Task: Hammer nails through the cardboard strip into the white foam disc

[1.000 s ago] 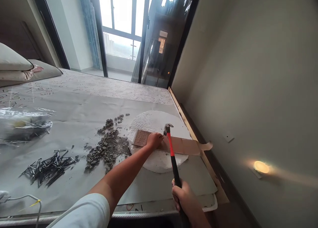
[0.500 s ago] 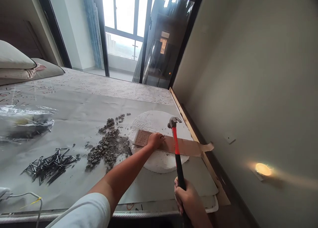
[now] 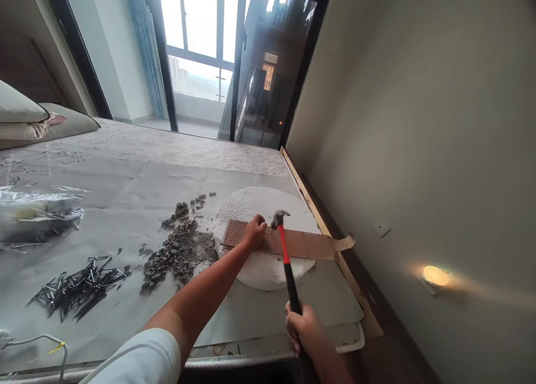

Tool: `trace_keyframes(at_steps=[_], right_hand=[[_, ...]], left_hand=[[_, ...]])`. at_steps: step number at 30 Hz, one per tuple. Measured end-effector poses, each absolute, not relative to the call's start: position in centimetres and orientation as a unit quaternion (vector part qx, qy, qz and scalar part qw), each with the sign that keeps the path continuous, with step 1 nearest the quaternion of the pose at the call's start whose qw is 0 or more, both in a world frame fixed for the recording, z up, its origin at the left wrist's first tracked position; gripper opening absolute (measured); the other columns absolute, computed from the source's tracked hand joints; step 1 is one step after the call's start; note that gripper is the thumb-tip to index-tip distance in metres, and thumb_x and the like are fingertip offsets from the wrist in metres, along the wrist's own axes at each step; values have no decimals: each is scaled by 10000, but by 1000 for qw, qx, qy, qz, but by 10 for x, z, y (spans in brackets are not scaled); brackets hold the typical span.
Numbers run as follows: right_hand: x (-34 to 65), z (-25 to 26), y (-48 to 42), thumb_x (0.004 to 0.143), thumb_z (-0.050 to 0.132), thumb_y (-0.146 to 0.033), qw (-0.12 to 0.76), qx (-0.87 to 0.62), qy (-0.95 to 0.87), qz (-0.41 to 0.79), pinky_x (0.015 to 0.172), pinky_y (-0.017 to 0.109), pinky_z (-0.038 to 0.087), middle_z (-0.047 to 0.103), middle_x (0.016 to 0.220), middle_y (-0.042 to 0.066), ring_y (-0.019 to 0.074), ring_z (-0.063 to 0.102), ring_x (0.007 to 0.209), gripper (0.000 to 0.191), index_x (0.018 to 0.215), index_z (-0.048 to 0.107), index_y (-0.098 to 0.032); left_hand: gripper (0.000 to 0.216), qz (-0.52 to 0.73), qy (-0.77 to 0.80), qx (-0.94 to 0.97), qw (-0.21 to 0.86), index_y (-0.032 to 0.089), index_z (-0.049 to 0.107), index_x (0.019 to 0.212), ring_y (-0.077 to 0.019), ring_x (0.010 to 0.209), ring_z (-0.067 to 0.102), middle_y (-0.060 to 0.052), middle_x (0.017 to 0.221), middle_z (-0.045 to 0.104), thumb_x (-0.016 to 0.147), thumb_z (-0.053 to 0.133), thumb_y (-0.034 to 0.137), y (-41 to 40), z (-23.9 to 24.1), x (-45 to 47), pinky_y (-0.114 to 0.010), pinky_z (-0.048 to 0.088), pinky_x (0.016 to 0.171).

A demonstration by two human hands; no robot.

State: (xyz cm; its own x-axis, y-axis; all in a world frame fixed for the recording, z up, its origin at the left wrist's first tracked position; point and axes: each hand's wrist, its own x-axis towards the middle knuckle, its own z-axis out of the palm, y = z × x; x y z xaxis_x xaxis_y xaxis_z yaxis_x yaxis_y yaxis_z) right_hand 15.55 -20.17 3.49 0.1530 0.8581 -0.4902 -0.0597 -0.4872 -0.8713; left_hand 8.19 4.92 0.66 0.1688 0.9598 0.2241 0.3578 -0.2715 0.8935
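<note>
My right hand is wrapped round the black grip of a claw hammer with a red neck. The hammer's metal head hangs just above a brown board lying flat. My left hand rests on the board near its perforated left end, with its fingers curled together. Whatever may be between those fingers is hidden. A thin nail appears to stand in the board between my left fingers and the hammer head. Beneath the board is a round white foam slab.
Grey rubble lies left of the foam slab, and a heap of dark nails further left. A clear plastic bag and a white cable are at the left. Along the right runs a wooden bed rail beside the wall.
The hammer head has come down and left, closer to the board. My left hand has drawn slightly left, leaving the thin nail visible beside it. The whole view has shifted a little.
</note>
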Motion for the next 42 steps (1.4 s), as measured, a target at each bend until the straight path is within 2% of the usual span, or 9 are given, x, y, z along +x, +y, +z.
trace_keyframes(at_steps=[6, 13, 17, 21, 26, 29, 31, 35, 42], right_hand=[[150, 36, -201, 601, 419, -270, 417, -633, -328, 563, 262, 180, 238, 283, 338, -130, 61, 267, 254, 138, 701, 334, -227], [148, 38, -198, 591, 443, -300, 391, -628, -293, 605, 267, 193, 256, 283, 356, -119, 69, 279, 277, 129, 656, 357, -228], [150, 37, -199, 595, 454, -293, 416, -619, -311, 589, 262, 197, 240, 300, 353, -118, 76, 284, 268, 131, 667, 363, -231], [151, 36, -199, 643, 455, -302, 418, -627, -313, 578, 265, 194, 226, 285, 345, -111, 74, 285, 264, 128, 614, 356, -227], [148, 36, -203, 686, 440, -284, 376, -654, -305, 581, 273, 190, 248, 281, 328, -91, 63, 285, 262, 238, 503, 302, -221], [149, 36, -208, 691, 443, -288, 390, -647, -284, 591, 275, 188, 246, 303, 345, -88, 60, 285, 264, 225, 506, 340, -212], [151, 35, -211, 691, 444, -282, 394, -640, -269, 603, 284, 187, 249, 304, 355, -90, 57, 286, 268, 215, 512, 350, -209], [151, 32, -214, 696, 450, -286, 390, -623, -259, 626, 313, 194, 279, 304, 370, -87, 58, 315, 285, 232, 509, 336, -209], [148, 28, -213, 667, 472, -262, 409, -608, -260, 629, 355, 218, 335, 415, 418, -50, 85, 423, 336, 179, 540, 363, -200]], left_hand=[[81, 430, 473, 661, 393, 175, 478, 673, -128, 631, 450, 9, 638, 494, 673, 397, 173, 55, 8, 78, -248, 341, 594], [121, 447, 433, 599, 504, 167, 483, 735, -92, 513, 410, 41, 557, 443, 644, 407, 191, 55, 21, 65, -215, 330, 515], [167, 481, 382, 581, 535, 165, 486, 796, -84, 483, 404, 42, 572, 452, 653, 411, 205, 45, 43, 47, -215, 335, 489], [156, 503, 382, 612, 477, 168, 505, 802, -90, 492, 406, 44, 571, 448, 688, 417, 229, 19, 63, 13, -218, 339, 493], [210, 463, 468, 687, 307, 170, 559, 805, -125, 626, 494, -1, 702, 555, 746, 458, 344, -19, 62, -66, -235, 383, 579], [222, 380, 558, 695, 247, 171, 579, 803, -139, 628, 522, -1, 681, 579, 742, 462, 348, -38, 40, -126, -238, 386, 594], [179, 273, 616, 707, 215, 168, 600, 765, -152, 655, 548, -15, 698, 609, 708, 494, 299, -53, 19, -162, -241, 381, 609], [142, 110, 650, 728, 191, 163, 631, 697, -171, 740, 579, -52, 766, 654, 706, 528, 261, -86, -17, -203, -239, 374, 655], [134, 38, 658, 732, 175, 172, 664, 728, -193, 818, 591, -81, 857, 674, 700, 567, 260, -95, -38, -195, -235, 373, 670]])
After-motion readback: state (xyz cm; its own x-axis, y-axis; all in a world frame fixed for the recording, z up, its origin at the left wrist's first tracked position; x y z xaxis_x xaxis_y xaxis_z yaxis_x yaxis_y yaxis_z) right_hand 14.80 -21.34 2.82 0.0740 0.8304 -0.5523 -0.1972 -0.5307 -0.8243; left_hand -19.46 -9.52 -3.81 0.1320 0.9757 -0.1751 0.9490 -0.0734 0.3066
